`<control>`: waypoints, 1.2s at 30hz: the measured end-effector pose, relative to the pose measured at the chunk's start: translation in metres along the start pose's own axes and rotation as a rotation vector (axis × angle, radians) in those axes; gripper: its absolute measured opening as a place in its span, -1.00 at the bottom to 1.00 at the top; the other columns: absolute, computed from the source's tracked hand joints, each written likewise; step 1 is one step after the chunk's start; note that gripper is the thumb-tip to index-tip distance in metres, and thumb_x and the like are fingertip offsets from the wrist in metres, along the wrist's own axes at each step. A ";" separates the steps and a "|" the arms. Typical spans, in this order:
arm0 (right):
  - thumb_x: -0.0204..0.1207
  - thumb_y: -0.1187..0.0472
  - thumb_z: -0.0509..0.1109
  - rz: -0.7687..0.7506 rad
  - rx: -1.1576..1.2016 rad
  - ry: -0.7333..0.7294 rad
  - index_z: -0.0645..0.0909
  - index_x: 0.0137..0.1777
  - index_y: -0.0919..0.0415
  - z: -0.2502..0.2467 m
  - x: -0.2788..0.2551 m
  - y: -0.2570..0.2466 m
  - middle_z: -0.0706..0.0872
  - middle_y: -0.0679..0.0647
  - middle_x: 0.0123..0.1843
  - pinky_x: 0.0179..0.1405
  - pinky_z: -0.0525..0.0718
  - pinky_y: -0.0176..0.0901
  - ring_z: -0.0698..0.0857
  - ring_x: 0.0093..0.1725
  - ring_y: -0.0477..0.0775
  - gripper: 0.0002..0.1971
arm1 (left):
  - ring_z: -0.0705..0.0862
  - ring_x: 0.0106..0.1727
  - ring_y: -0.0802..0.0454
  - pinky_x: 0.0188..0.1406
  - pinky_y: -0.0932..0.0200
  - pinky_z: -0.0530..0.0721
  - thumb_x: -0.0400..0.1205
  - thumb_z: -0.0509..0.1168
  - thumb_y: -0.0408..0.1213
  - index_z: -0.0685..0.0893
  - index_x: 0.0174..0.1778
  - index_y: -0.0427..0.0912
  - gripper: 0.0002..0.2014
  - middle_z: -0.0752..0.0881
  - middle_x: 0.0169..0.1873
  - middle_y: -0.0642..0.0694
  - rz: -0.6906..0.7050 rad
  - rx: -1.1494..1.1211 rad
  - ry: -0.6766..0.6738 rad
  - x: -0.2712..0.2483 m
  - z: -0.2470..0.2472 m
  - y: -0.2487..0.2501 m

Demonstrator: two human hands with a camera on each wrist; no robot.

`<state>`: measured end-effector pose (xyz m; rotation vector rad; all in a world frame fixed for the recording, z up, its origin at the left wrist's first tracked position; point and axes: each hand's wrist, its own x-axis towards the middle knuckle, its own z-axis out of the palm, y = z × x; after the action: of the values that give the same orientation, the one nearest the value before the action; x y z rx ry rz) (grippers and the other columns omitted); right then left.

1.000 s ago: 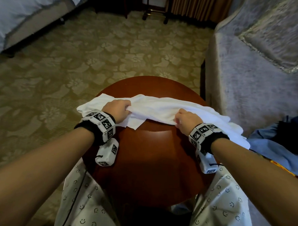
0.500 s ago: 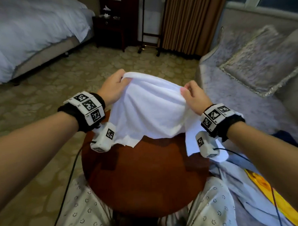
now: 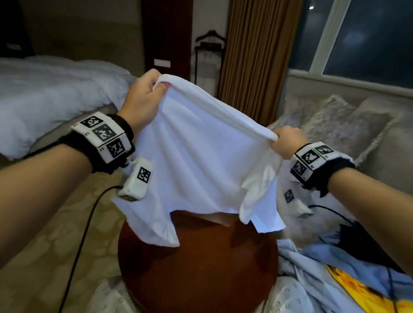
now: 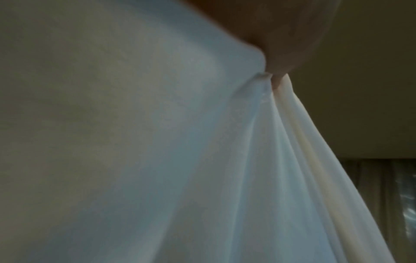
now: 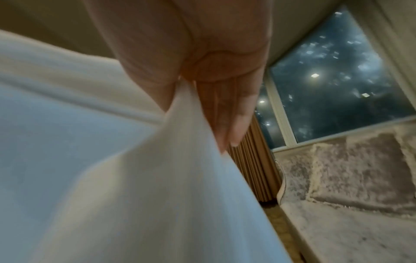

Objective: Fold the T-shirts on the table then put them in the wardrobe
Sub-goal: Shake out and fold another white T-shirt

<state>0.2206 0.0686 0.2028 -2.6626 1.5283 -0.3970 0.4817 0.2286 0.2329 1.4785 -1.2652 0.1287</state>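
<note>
Hands are pinching opposite ends of the white T-shirt (image 3: 200, 160): left hand (image 3: 142, 100) gripping the higher end, right hand (image 3: 288, 141) the lower, fabric hanging between them, hem draping onto the round wooden table (image 3: 196, 273).

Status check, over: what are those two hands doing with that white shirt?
Left hand, right hand: each grips white T-shirt. Shirt hangs over round table. Nothing blocking.
</note>
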 end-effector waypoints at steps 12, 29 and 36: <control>0.56 0.36 0.13 0.114 0.568 0.532 0.63 -0.06 0.16 -0.081 -0.017 0.015 0.70 0.32 0.00 -0.09 0.46 -0.09 0.64 0.08 0.34 -0.77 | 0.24 -0.44 0.18 -0.49 0.28 0.21 0.71 0.19 -0.24 0.32 -0.40 -0.01 -0.66 0.31 -0.45 0.04 0.051 0.005 0.113 0.007 -0.075 0.027; 0.51 0.19 0.43 -0.499 0.733 0.293 0.60 -0.38 0.05 -0.108 -0.061 -0.108 0.59 -0.10 -0.38 -0.25 0.49 -0.33 0.55 -0.30 -0.21 -0.77 | 0.71 0.16 0.03 0.20 0.07 0.68 0.47 0.51 -0.38 0.62 0.22 -0.16 -0.60 0.74 0.11 -0.13 -0.078 -0.286 -0.514 -0.049 0.032 0.109; 0.48 -0.02 0.43 -0.067 0.848 0.179 0.51 0.01 0.18 -0.054 -0.060 -0.061 0.61 0.01 -0.14 -0.14 0.58 -0.09 0.60 -0.14 0.01 -0.69 | 0.62 -0.21 0.08 -0.20 0.23 0.54 0.52 0.42 -0.40 0.69 -0.28 -0.25 -0.93 0.67 -0.30 -0.10 -0.167 -0.277 -0.354 -0.038 0.051 0.106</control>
<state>0.2303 0.1556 0.2536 -2.0310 0.9670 -1.0332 0.3604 0.2349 0.2577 1.3938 -1.3671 -0.4209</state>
